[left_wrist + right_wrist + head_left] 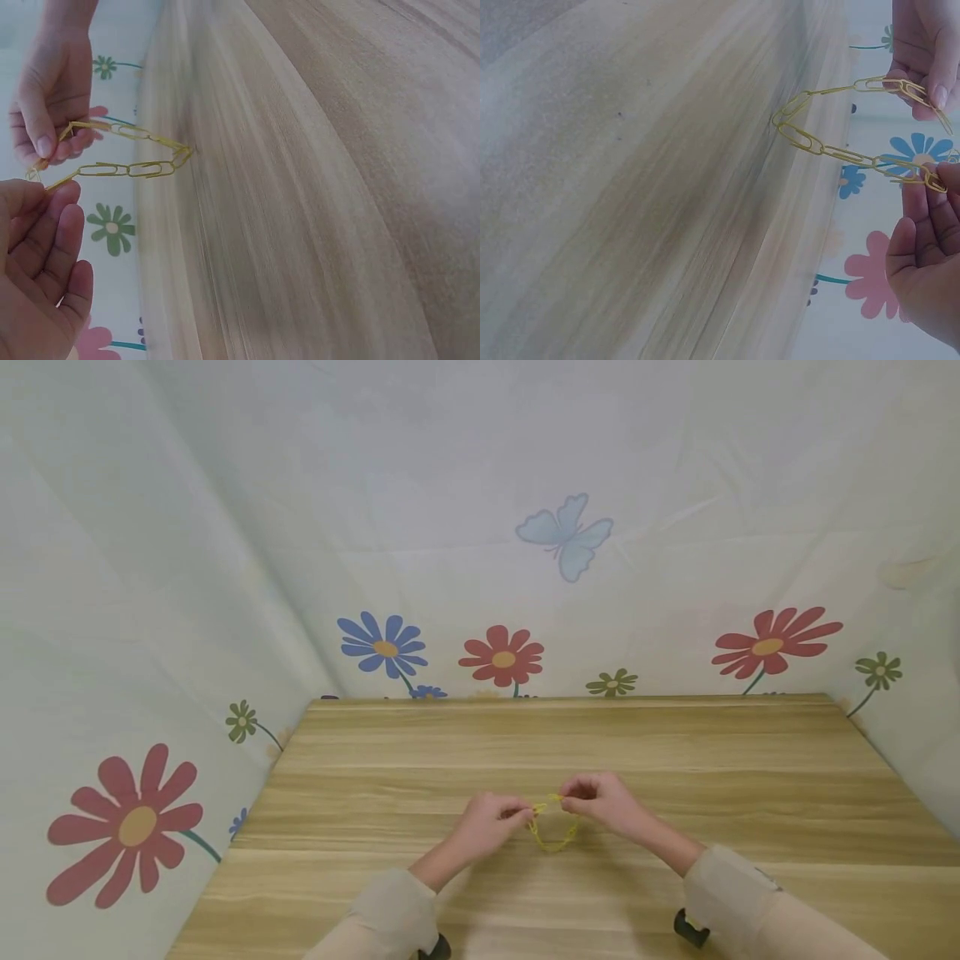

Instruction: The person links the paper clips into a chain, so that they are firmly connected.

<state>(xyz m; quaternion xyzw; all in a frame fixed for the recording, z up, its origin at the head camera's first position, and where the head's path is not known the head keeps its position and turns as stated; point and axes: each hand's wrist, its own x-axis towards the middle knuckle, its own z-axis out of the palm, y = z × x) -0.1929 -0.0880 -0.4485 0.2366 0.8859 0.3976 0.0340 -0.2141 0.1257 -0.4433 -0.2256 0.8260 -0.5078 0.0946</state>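
Note:
A chain of yellow paper clips point(552, 847) hangs in a loop between my two hands, above the wooden table. My left hand point(491, 827) pinches one end of it between thumb and fingers. The other end is pinched by my right hand point(606, 803), close by on the right. In the left wrist view the linked paper clips point(150, 169) sag away from the fingertips in a V. The right wrist view shows the same paper clip chain point(847, 156) running from hand to hand. Fingertips partly hide both end clips, and I cannot tell whether they are joined.
The wood-grain table point(375, 752) spreads under both hands. Behind it and at its sides hangs a pale cloth point(450, 460) printed with flowers and a butterfly. A dark band point(690, 928) shows below the right sleeve.

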